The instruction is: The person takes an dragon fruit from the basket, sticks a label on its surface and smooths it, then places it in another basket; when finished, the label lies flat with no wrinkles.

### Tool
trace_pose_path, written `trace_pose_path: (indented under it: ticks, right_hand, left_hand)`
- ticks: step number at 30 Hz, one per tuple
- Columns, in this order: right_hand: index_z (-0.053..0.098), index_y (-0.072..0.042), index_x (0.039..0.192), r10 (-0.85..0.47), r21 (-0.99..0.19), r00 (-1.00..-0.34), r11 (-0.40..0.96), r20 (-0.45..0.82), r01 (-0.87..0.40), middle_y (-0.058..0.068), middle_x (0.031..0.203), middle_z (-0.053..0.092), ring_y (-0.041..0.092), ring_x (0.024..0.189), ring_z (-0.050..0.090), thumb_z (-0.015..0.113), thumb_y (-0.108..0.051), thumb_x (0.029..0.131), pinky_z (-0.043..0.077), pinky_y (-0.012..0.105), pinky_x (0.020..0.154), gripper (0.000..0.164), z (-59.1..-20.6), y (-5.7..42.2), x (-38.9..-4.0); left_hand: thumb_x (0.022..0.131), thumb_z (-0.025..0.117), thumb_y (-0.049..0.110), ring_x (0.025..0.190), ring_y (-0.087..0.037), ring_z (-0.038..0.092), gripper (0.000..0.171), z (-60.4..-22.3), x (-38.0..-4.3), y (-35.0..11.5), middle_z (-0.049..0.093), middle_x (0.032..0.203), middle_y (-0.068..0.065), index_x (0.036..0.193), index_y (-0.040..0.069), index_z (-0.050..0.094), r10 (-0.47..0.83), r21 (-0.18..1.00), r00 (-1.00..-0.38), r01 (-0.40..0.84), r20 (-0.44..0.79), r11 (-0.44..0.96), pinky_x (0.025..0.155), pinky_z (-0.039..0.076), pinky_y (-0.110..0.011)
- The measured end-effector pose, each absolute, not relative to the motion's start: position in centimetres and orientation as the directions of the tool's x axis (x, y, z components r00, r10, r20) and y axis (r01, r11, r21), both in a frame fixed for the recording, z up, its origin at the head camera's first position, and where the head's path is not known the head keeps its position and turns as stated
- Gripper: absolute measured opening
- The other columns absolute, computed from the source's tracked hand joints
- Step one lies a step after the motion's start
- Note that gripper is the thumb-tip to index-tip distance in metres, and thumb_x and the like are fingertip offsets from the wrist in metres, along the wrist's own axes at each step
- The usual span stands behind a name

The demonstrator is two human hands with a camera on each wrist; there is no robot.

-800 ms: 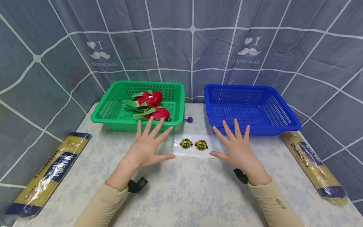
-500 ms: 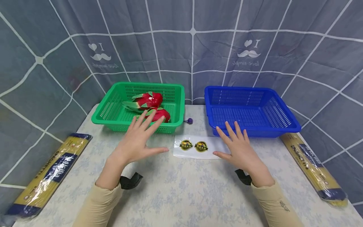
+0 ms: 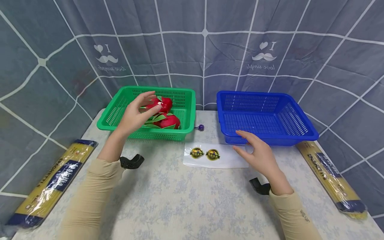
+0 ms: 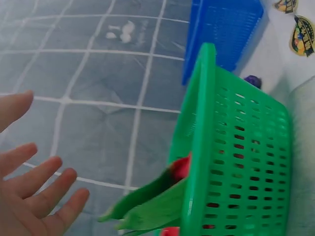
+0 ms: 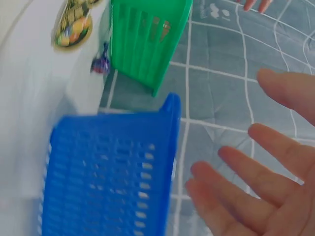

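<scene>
My left hand [image 3: 134, 115] hovers over the near left part of the green basket [image 3: 187, 128], its fingers loosely spread and holding nothing. Two red dragon fruits lie in that basket, the front dragon fruit [image 3: 170, 122] in plainer view and the rear dragon fruit [image 3: 165, 104] partly behind my fingers. In the left wrist view, green leaf tips [image 4: 157, 206] stick out past the basket rim, apart from the hand. My right hand [image 3: 261, 155], also holding nothing, is over the table by the front edge of the blue basket [image 3: 270, 136], fingers relaxed.
Between the baskets and nearer me lies a white sheet [image 3: 229, 160] with two round stickers [image 3: 197, 153]. A purple-wrapped lollipop [image 3: 200, 127] lies beside the green basket. Spaghetti packs flank the table, a left pack [image 3: 57, 180] and a right pack [image 3: 333, 176]. A grey curtain [image 3: 180, 50] hangs behind.
My left hand has moved forward and left, from in front of the green basket to over it. The right hand has shifted slightly right and turned, its fingers less spread.
</scene>
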State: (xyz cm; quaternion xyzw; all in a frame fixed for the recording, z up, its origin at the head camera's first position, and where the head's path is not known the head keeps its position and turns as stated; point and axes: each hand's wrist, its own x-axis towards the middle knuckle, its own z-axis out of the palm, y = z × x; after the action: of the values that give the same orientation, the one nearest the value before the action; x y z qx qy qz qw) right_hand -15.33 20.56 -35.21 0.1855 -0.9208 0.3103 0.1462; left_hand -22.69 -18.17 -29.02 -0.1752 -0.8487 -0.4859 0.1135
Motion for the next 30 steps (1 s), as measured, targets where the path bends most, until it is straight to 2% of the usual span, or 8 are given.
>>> trace_pose_path:
  ticks: [4, 7, 11, 17, 21, 28, 30]
  right_hand:
    - [0.057, -0.008, 0.127, -0.242, -0.675, -0.917, 0.622, 0.316, -0.397, 0.012, 0.124, 0.059, 0.027, 0.107, 0.059, 0.068, -0.026, 0.088, 0.048, 0.041, 0.087, 0.045, -35.9, 20.4, -15.9]
    - [0.058, -0.008, 0.125, -0.252, -0.742, -0.935, 0.570, 0.250, -0.352, 0.011, 0.122, 0.060, 0.026, 0.105, 0.060, 0.066, -0.027, 0.089, 0.048, 0.040, 0.087, 0.042, -36.6, 20.3, -16.2]
    - [0.060, -0.006, 0.122, -0.269, -0.793, -0.942, 0.520, 0.199, -0.316, 0.010, 0.119, 0.062, 0.024, 0.102, 0.061, 0.065, -0.025, 0.090, 0.049, 0.038, 0.086, 0.038, -37.2, 20.1, -16.5]
    - [0.062, -0.003, 0.119, -0.292, -0.844, -0.946, 0.464, 0.140, -0.269, 0.013, 0.114, 0.064, 0.023, 0.099, 0.062, 0.065, -0.021, 0.090, 0.049, 0.032, 0.083, 0.034, -38.3, 19.9, -17.1]
    - [0.062, 0.001, 0.116, -0.300, -0.870, -0.948, 0.433, 0.107, -0.235, 0.014, 0.111, 0.065, 0.022, 0.096, 0.063, 0.065, -0.019, 0.090, 0.049, 0.026, 0.079, 0.034, -39.1, 19.9, -17.5]
    - [0.061, 0.005, 0.116, -0.325, -0.874, -0.941, 0.427, 0.091, -0.231, 0.016, 0.110, 0.065, 0.022, 0.094, 0.064, 0.065, -0.016, 0.089, 0.050, 0.025, 0.074, 0.034, -40.1, 19.8, -18.0]
    - [0.060, 0.007, 0.115, -0.326, -0.873, -0.942, 0.433, 0.080, -0.224, 0.018, 0.109, 0.064, 0.025, 0.094, 0.064, 0.064, -0.013, 0.090, 0.050, 0.026, 0.074, 0.033, -39.3, 19.5, -17.5]
  left_hand:
    - [0.092, 0.060, 0.032, 0.122, -0.029, 0.044, 0.055, -29.2, -24.5, -18.1, 0.048, 0.135, -0.011, 0.139, 0.012, 0.041, 0.142, 0.872, -0.954, 0.301, 0.266, 0.386, 0.097, 0.038, -0.046]
    - [0.092, 0.059, 0.033, 0.121, -0.026, 0.044, 0.055, -29.7, -25.6, -18.1, 0.047, 0.135, -0.012, 0.139, 0.010, 0.040, 0.148, 0.913, -0.975, 0.209, 0.166, 0.349, 0.096, 0.039, -0.046]
    - [0.090, 0.061, 0.038, 0.119, -0.025, 0.045, 0.061, -30.6, -26.9, -18.4, 0.045, 0.136, -0.012, 0.140, 0.009, 0.039, 0.154, 0.915, -0.988, 0.092, 0.034, 0.393, 0.093, 0.041, -0.045]
    - [0.087, 0.064, 0.039, 0.123, -0.028, 0.040, 0.063, -31.9, -27.8, -18.9, 0.044, 0.136, -0.014, 0.135, 0.005, 0.043, 0.180, 0.870, -0.980, 0.015, -0.085, 0.492, 0.094, 0.040, -0.046]
    - [0.085, 0.069, 0.036, 0.123, -0.030, 0.041, 0.061, -32.4, -28.0, -18.9, 0.046, 0.134, -0.016, 0.130, 0.002, 0.048, 0.187, 0.839, -0.976, 0.006, -0.114, 0.543, 0.093, 0.042, -0.046]
    - [0.081, 0.074, 0.033, 0.112, -0.030, 0.047, 0.047, -32.8, -27.9, -18.9, 0.053, 0.121, -0.015, 0.114, 0.003, 0.061, 0.098, 0.778, -0.990, -0.018, -0.102, 0.629, 0.083, 0.044, -0.041]
    - [0.081, 0.074, 0.034, 0.110, -0.030, 0.047, 0.045, -32.7, -27.7, -19.0, 0.053, 0.120, -0.014, 0.111, 0.002, 0.063, 0.080, 0.758, -0.992, -0.026, -0.102, 0.652, 0.081, 0.044, -0.041]
